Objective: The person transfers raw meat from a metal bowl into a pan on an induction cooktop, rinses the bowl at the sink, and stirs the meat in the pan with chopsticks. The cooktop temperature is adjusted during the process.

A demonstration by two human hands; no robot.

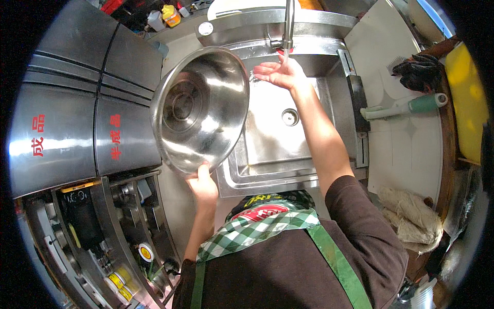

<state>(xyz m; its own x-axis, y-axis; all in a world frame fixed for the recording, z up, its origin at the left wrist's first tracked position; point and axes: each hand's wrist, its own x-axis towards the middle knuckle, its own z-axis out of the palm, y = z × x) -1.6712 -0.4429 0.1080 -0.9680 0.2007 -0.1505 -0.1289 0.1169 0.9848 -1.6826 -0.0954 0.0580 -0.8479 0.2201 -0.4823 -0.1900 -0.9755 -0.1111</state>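
Note:
A large stainless steel bowl (pixel 216 112) is tilted on its side, its hollow facing me and partly to the right. My left hand (pixel 202 184) grips its lower rim, thumb over the edge; the other fingers are hidden behind the steel. Under the faucet (pixel 288 31) my right hand (pixel 281 73) is spread, palm up, with a thin stream of water falling onto it. Below that hand lies the stainless steel sink (pixel 270 146), with a round drain (pixel 290 117) in its floor. The bowl stands over the sink's left edge and the floor beside it.
Steel cabinet doors (pixel 65 127) with red writing stand at left, above a shelf rack (pixel 115 216). On the right wall side are a green-handled brush (pixel 420 103), black gloves (pixel 418 71) and a beige cloth (pixel 411 222). Behind the sink stands a yellow bottle (pixel 170 16).

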